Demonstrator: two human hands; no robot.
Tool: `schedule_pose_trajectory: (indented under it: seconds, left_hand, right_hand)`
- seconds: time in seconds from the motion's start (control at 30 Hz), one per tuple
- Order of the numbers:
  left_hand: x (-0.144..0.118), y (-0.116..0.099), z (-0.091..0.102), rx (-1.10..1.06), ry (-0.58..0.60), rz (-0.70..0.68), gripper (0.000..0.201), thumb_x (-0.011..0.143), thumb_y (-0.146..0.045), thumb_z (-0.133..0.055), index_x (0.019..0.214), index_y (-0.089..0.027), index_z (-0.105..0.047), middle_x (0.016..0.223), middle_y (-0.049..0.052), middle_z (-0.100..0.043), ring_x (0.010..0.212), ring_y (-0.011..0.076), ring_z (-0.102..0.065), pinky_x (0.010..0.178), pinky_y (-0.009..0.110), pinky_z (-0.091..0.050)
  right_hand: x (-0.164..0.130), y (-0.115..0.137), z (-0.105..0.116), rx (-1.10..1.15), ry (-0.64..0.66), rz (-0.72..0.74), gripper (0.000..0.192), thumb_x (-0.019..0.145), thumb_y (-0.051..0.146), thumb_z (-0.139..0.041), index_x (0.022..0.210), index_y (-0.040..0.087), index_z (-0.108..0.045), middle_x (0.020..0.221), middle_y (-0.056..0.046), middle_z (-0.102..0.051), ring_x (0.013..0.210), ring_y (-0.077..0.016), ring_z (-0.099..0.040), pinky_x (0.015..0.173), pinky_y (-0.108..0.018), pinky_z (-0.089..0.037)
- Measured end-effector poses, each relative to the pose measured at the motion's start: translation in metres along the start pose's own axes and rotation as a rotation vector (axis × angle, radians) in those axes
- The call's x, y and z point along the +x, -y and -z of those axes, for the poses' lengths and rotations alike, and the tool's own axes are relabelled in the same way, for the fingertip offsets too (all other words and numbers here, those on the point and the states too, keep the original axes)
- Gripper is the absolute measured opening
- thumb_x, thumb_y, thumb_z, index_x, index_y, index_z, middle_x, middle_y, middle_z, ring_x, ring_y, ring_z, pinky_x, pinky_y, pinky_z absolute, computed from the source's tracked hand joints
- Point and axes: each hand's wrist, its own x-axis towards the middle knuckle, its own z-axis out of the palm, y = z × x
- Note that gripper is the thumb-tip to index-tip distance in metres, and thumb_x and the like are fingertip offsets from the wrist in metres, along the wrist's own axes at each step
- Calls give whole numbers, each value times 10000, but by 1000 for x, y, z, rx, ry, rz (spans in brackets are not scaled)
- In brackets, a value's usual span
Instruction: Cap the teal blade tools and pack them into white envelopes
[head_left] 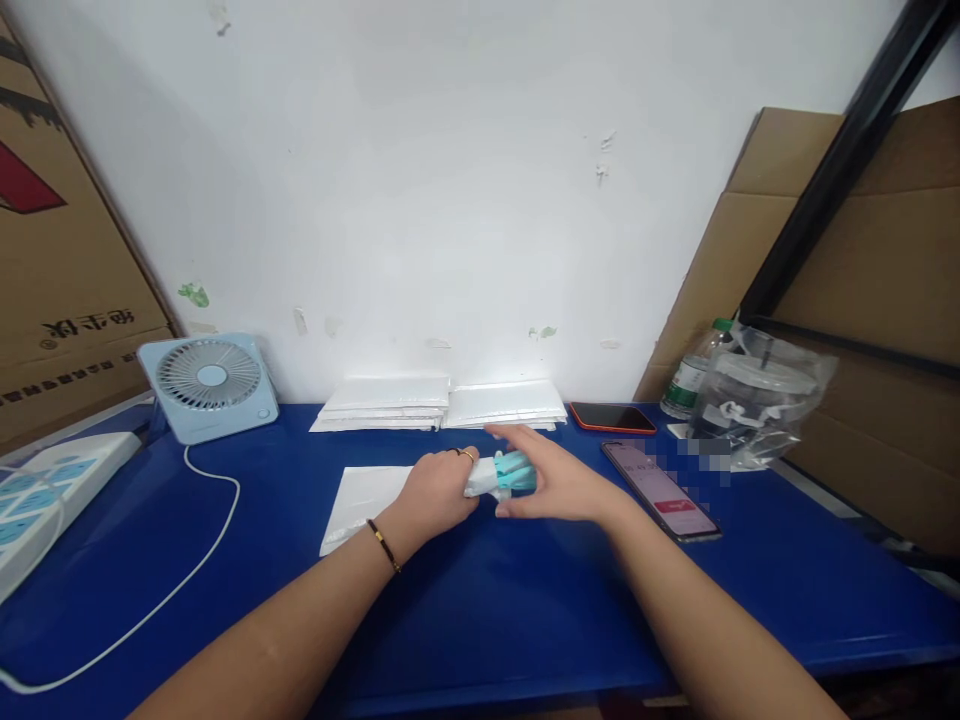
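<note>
My left hand (439, 490), with a ring and a dark bracelet, is closed around a small white bundle (481, 478) just above the table. Teal strips or sticks (515, 470) show at the bundle's right end; I cannot make out what kind of thing they are. My right hand (551, 475) curves around that teal end with thumb and fingers wide apart. Whether its palm touches the teal part is hidden. Behind my left wrist, a flat white padded envelope (365, 500) lies on the blue table (480, 620).
Two stacks of white envelopes, a left one (386, 400) and a right one (506, 403), lie against the wall. An orange-edged phone (613, 417) and a lit phone (664, 492) lie right, near a bottle (686, 385) and a bagged cup (754, 400). Left are a fan (210, 385) and a power strip (60, 490).
</note>
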Motion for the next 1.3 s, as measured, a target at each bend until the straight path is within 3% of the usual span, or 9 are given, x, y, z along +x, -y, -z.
schedule_pose_trajectory:
  seconds: [0.2,0.37,0.53,0.63,0.83,0.93,1.03,1.1,1.3]
  left_hand:
    - [-1,2,7,-141,8,19,248,660,-217,-544,900,-204,-482,848,44,-623,774,221,-610,627,289,-432]
    - [-4,6,4,-187,70,-92,432,590,-267,-615,1006,-206,-513,1018,61,-609,924,253,-578,790,332,-423]
    - [-11,13,15,-213,150,-228,491,550,-263,-637,1020,-203,-506,1023,54,-586,950,250,-550,900,365,-333]
    - [-15,14,25,-279,237,-371,557,530,-146,-609,1068,-244,-506,1076,16,-580,1027,238,-523,961,370,-274]
    - [-27,18,43,-286,297,-457,841,521,-110,-658,1267,-391,-393,1298,-10,-485,1322,323,-217,1059,522,-65]
    - [-43,15,53,-306,231,-337,981,471,-315,-767,1335,-370,-304,1368,31,-387,1313,362,-215,1048,538,-134]
    - [-71,0,49,-349,128,-189,673,597,-360,-727,1215,-344,-461,1215,19,-514,1089,256,-493,956,407,-350]
    - [-93,-15,33,-353,72,-139,347,728,-294,-630,1067,-328,-570,1100,4,-574,901,180,-572,820,319,-440]
    - [-137,-47,-20,-263,-254,-136,253,819,-270,-533,1061,-296,-600,989,11,-670,922,186,-600,782,312,-490]
  right_hand:
    - [8,0,-27,384,-303,-70,513,935,490,-174,1396,285,-267,1467,-29,-262,1357,-179,-190,1108,-402,-168]
    - [16,10,-48,373,-91,-35,560,929,501,-216,1432,257,-181,1501,-17,-173,1384,-179,-81,1128,-437,-50]
    - [9,-11,-17,429,-90,-69,416,931,323,-307,1326,236,-405,1385,-67,-408,1279,-186,-351,1054,-409,-281]
    - [3,-24,-3,409,165,5,421,776,116,-486,1188,204,-500,1091,-67,-609,985,-175,-581,802,-318,-462]
    - [-8,-22,6,464,476,65,560,646,98,-622,1154,194,-407,903,-9,-602,766,-129,-596,650,-239,-464]
    - [-10,-14,12,367,368,141,660,567,202,-733,1158,205,-439,1077,-49,-541,933,-170,-547,746,-274,-463]
    - [-8,-5,10,321,320,271,739,517,261,-779,1190,226,-476,1233,-62,-451,1124,-216,-442,917,-324,-394]
    - [-6,0,3,299,334,326,723,521,283,-785,1188,236,-510,1235,-56,-458,1149,-225,-426,958,-334,-358]
    - [1,0,-21,304,286,287,462,664,327,-719,1100,228,-603,1067,-42,-566,926,-171,-541,772,-264,-431]
